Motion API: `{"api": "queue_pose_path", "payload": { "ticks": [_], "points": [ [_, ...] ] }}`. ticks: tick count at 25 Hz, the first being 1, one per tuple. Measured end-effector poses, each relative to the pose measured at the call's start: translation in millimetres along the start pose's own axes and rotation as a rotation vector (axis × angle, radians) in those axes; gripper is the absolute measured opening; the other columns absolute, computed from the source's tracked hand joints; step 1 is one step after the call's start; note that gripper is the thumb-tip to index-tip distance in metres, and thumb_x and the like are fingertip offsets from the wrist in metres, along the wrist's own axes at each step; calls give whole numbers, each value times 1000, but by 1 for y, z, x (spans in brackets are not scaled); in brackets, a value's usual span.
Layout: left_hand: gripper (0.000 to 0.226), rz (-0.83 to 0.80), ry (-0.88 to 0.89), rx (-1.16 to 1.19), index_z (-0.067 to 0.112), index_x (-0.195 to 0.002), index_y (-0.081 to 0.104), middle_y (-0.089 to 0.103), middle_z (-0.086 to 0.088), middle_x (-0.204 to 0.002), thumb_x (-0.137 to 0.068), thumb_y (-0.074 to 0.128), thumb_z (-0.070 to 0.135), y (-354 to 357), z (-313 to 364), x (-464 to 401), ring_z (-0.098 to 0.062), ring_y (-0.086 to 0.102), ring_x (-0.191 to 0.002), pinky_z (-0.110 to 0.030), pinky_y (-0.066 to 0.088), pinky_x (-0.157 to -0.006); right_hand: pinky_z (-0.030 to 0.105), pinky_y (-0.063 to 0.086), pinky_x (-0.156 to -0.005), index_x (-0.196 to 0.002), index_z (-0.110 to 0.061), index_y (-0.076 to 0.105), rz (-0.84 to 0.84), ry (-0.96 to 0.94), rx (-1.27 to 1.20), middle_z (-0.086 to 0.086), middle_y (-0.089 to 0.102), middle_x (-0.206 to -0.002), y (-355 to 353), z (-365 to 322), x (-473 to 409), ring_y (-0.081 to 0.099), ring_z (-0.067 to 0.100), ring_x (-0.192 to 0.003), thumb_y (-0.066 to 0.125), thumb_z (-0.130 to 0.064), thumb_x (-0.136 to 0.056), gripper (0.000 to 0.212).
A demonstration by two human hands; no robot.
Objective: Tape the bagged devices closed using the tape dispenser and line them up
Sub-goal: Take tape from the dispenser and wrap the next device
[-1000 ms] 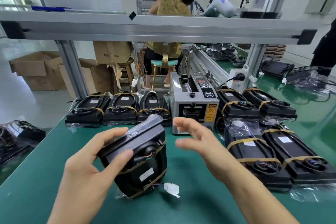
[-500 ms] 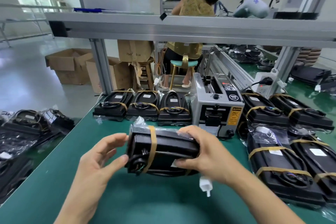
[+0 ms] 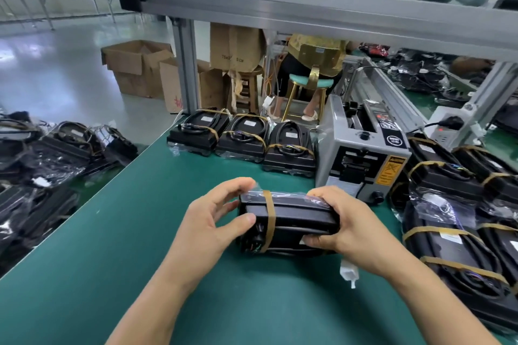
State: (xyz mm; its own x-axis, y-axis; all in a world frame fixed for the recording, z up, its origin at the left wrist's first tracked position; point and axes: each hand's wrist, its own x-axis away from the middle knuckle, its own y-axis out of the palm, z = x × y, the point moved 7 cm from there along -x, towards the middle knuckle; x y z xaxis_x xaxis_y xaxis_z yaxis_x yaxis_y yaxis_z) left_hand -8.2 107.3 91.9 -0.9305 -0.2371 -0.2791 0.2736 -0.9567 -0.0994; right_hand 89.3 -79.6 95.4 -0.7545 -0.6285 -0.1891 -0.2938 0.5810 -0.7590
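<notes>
A black bagged device [image 3: 297, 218] with a brown tape band stands on its edge on the green table [image 3: 140, 232], held between both hands. My left hand [image 3: 213, 221] grips its left end, thumb on the front and fingers over the top. My right hand [image 3: 344, 224] grips its right end, fingers curled round it. A white plug [image 3: 349, 273] hangs below the device. The grey tape dispenser [image 3: 361, 148] stands just behind, to the right. A row of three taped devices [image 3: 244, 137] lies at the table's back edge.
More taped bagged devices [image 3: 459, 218] are piled at the right of the table. Loose bagged devices [image 3: 42, 154] lie on a lower surface at the left. An aluminium frame bar [image 3: 308, 8] crosses overhead. A person sits on a stool [image 3: 308, 84] behind the table.
My right hand reached across and took the device's right end. The device turned from tilted in my left hand to standing on its edge between both hands. The view shifted left.
</notes>
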Motion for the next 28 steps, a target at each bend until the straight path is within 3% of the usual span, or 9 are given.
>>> {"api": "queue_pose_path", "payload": {
  "ticks": [4,9,12,14,15,17,20,23,28],
  "points": [
    [41,-11,-2,31,27,-110,66,68,11,-116,-74,70,7,-1,-5,-1,-7,59,-115,-20,42,-102,29,46,-87,-101,-38,55,-15,1,-6,-20,55,-102,2,3,-1,55,2,-96,86,-23,-64,50],
    [37,-11,69,-96,33,-106,69,67,14,-116,-73,69,15,-2,-5,-3,-12,59,-116,-29,44,-101,28,45,-89,-102,-39,54,-30,36,45,-21,55,-101,1,0,-3,54,-2,-96,85,-25,-64,52],
    [38,-24,109,-153,42,-106,66,66,15,-117,-73,71,22,-3,-3,-4,-10,59,-115,-24,42,-100,22,44,-93,-116,-42,52,-103,66,22,-23,54,-110,1,0,0,53,-2,-103,84,-30,-66,61],
    [37,-34,125,-172,41,-106,66,66,14,-118,-72,74,30,-4,-3,-4,-10,60,-113,-22,43,-99,15,41,-97,-129,-42,48,-163,123,-188,-26,53,-120,-3,5,3,51,-4,-114,80,-34,-69,69],
    [37,-35,126,-165,40,-106,66,66,12,-118,-73,77,30,-3,-3,-4,-10,60,-113,-22,43,-98,12,41,-98,-130,-41,49,-119,157,-328,-25,56,-122,-9,10,4,51,-6,-116,77,-34,-70,66],
    [37,-22,125,-136,36,-105,68,67,11,-117,-74,80,21,-2,-3,-2,-11,62,-111,-21,43,-98,13,45,-94,-117,-36,60,156,269,-550,-18,65,-114,-30,34,3,57,-4,-110,73,-29,-77,43],
    [38,17,132,-113,29,-105,71,68,9,-114,-69,71,16,-1,-3,-1,-12,62,-110,-21,45,-96,22,45,-81,-95,-30,67,559,567,-626,-9,67,-93,-45,80,5,61,12,-97,63,-21,-90,10],
    [40,90,156,-119,27,-104,71,69,10,-111,-67,72,15,-1,-3,4,-9,63,-106,-18,46,-94,30,43,-79,-79,-29,67,720,688,-608,-8,66,-84,-46,103,-1,59,15,-88,62,-20,-90,15],
    [49,152,183,-193,38,-104,69,68,14,-112,-63,87,20,0,-3,8,-9,64,-101,-18,45,-95,30,44,-74,-73,-22,69,878,735,-575,-9,66,-75,-52,112,-13,61,13,-78,70,-24,-86,13]
  ]
}}
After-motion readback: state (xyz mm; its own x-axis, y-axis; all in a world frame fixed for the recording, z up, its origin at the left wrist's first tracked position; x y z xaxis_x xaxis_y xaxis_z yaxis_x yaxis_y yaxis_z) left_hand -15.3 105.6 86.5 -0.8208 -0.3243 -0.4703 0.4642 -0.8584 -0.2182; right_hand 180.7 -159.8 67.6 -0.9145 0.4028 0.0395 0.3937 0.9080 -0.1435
